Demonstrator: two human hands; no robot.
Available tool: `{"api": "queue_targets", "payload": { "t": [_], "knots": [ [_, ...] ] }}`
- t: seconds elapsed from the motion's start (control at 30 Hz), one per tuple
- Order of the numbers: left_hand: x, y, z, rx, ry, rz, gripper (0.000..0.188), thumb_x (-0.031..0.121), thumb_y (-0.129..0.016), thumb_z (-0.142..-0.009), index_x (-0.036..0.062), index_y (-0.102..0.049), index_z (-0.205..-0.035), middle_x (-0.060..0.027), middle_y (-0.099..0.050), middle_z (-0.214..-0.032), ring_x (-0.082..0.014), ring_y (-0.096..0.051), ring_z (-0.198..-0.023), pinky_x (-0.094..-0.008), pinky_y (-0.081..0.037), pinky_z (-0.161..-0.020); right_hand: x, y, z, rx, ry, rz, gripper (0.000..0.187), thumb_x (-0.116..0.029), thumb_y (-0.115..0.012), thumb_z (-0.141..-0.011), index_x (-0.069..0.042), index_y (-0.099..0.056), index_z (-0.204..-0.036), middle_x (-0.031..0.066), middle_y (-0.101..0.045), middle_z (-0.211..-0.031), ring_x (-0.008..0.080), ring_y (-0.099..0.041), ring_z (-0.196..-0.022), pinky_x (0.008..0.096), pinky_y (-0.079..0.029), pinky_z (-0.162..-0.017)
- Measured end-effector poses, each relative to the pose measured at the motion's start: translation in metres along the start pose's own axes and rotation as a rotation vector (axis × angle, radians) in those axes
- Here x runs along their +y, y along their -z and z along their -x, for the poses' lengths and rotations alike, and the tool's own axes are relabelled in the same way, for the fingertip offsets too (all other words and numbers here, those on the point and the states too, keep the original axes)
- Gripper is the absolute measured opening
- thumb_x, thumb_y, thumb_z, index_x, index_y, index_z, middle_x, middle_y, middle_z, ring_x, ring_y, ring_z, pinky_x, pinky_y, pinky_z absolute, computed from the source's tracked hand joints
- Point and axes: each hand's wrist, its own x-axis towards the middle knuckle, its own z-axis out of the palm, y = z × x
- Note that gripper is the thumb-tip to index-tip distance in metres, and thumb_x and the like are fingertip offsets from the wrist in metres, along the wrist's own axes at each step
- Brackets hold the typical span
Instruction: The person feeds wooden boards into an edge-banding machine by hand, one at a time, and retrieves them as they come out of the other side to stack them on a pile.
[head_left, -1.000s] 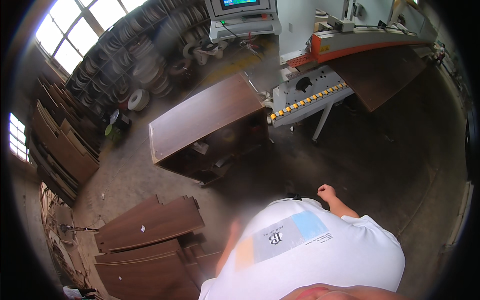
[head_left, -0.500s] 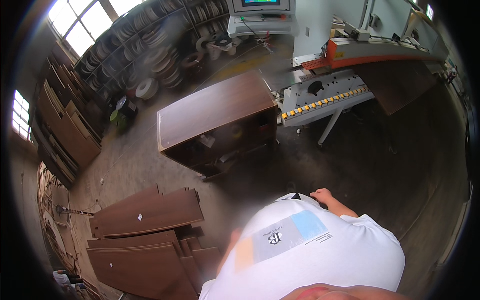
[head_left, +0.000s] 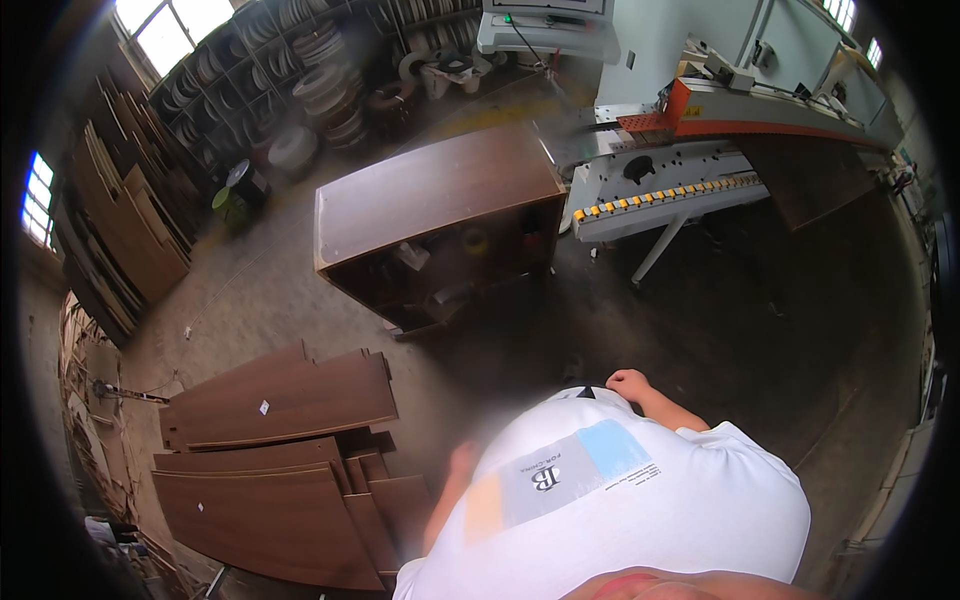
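1. R hand (head_left: pixel 626 382): out past the front of the white shirt (head_left: pixel 640 520), nr waist, over the floor (head_left: pixel 720 330). Fingers curled in, narrow; can't tell if anything's in them.
2. L hand (head_left: pixel 464 458): blurred, partly behind the shirt, just off its L edge. Can't tell if fingers are wide or narrow, or holding smth.
3. Nearest the L hand: brown boards (head_left: pixel 285 402), low on person's L side, in two stacked groups, far one & near one. Small white label on top of each. Edges uneven; several smaller pcs stick out on the R side of the near group.
4. Ahead, ctr: brown cabinet (head_left: pixel 440 190), open side facing person, misc. small items inside, hard to make out.
5. Ahead R, beside the cabinet: grey machine (head_left: pixel 605 200) w/ orange-red strip & row of yellow rollers (head_left: pixel 670 198); dark panel (head_left: pixel 805 180) sticks out toward person.
6. Far L: leaning boards (head_left: pixel 140 225) upright; rack (head_left: pixel 240 70) w/ many rolls beyond; green bucket (head_left: pixel 230 208) nr its foot.
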Motion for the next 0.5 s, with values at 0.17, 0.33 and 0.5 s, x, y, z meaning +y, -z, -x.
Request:
{"api": "queue_targets", "payload": {
  "t": [0.17,0.33,0.5],
  "knots": [
    [-0.002,0.015,0.028,0.037,0.136,-0.052,0.030,0.029,-0.062,-0.088,0.0023,-0.072,-0.099,-0.0171,-0.072,-0.100,-0.0290,-0.067,-0.091,-0.0401,-0.051,-0.082,0.001,-0.004,0.014,0.031,-0.022,0.038,0.021,-0.029,-0.070,-0.080,-0.013,-0.078,-0.091,0.0085,-0.074,-0.091,0.0218,-0.071,-0.083,0.0339,-0.055,-0.078],
    [-0.015,0.020,0.039,0.057,0.177,-0.134,0.034,0.029,-0.057,-0.088,0.0002,-0.071,-0.098,-0.0178,-0.071,-0.097,-0.0282,-0.067,-0.092,-0.0395,-0.051,-0.082,0.011,0.002,0.015,0.007,-0.092,0.072,0.022,-0.030,-0.070,-0.080,-0.013,-0.078,-0.091,0.0088,-0.075,-0.092,0.0225,-0.071,-0.085,0.0343,-0.054,-0.079],
    [-0.008,0.011,0.037,0.108,0.203,-0.001,0.034,0.029,-0.057,-0.088,0.0007,-0.071,-0.100,-0.0176,-0.071,-0.097,-0.0265,-0.066,-0.092,-0.0382,-0.051,-0.082,0.020,0.003,-0.010,-0.053,-0.046,0.109,0.020,-0.028,-0.070,-0.080,-0.013,-0.078,-0.091,0.0090,-0.074,-0.093,0.0224,-0.070,-0.086,0.0344,-0.054,-0.080]
  ]
}}
